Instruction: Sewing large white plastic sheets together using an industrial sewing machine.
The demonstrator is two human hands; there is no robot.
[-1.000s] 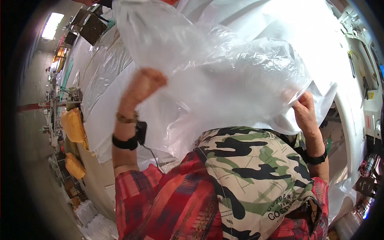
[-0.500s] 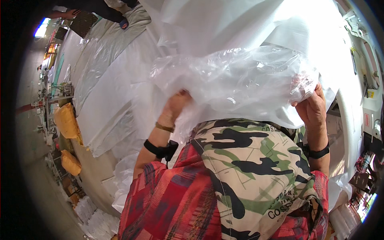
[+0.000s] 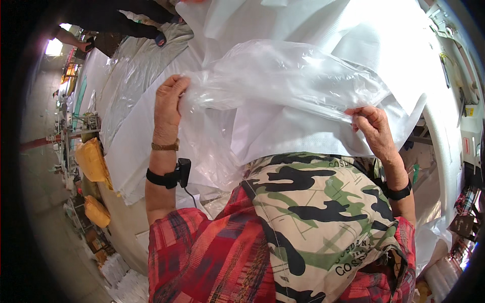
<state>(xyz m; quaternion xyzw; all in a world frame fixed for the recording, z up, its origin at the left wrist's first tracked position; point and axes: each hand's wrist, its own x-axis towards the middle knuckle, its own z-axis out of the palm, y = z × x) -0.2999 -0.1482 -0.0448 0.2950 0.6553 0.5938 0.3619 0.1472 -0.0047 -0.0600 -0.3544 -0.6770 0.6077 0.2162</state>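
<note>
Above the white woven sheet point(image 3: 303, 131), the left hand point(image 3: 169, 108) and right hand point(image 3: 371, 126) each pinch an edge of the thin clear plastic bag point(image 3: 283, 76), seemingly light, limp and slippery, best held by its rim.

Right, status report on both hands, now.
Left hand and right hand shut on clear plastic bag. Bag raised over white fabric. Nothing between hands.

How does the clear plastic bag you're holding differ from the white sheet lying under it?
The clear plastic bag is see-through, glossy and crinkled; the white sheet is opaque, matte and fairly smooth. The bag is lifted, pinched in the left hand and right hand; the sheet lies spread out flat. Both are thin and flexible.
</note>
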